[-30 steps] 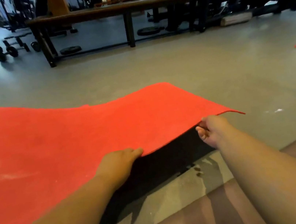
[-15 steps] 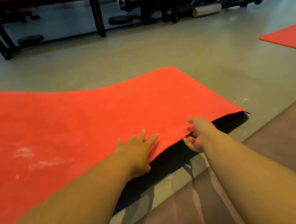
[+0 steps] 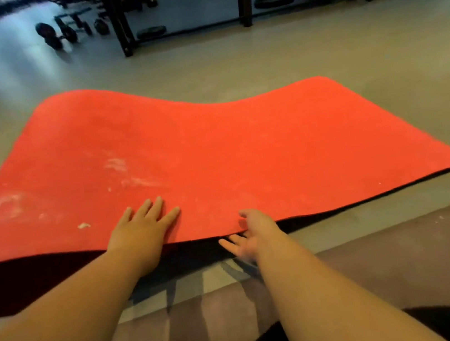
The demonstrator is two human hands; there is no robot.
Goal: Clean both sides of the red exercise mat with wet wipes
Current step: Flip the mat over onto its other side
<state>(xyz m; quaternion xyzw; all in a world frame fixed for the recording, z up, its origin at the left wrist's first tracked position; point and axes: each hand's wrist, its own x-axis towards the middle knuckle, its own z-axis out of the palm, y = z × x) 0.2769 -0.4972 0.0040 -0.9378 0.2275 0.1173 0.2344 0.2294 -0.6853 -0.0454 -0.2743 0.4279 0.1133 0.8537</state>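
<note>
The red exercise mat lies spread on the grey floor, wavy, with whitish smears on its left half. Its near edge is raised off the floor, with dark shadow under it. My left hand presses flat on the mat near that edge, fingers straight and spread. My right hand is at the near edge with straight fingers below the mat and the thumb above it; it looks loose, not gripping. No wet wipe is in view.
A dark bench frame and dumbbells stand on the floor beyond the mat. Weight plates lie under the bench. A brownish floor strip runs in front of me.
The mat has come down from its lifted position. My right hand has loosened its pinch on the edge and opened. My left hand has moved onto the top and flattened.
</note>
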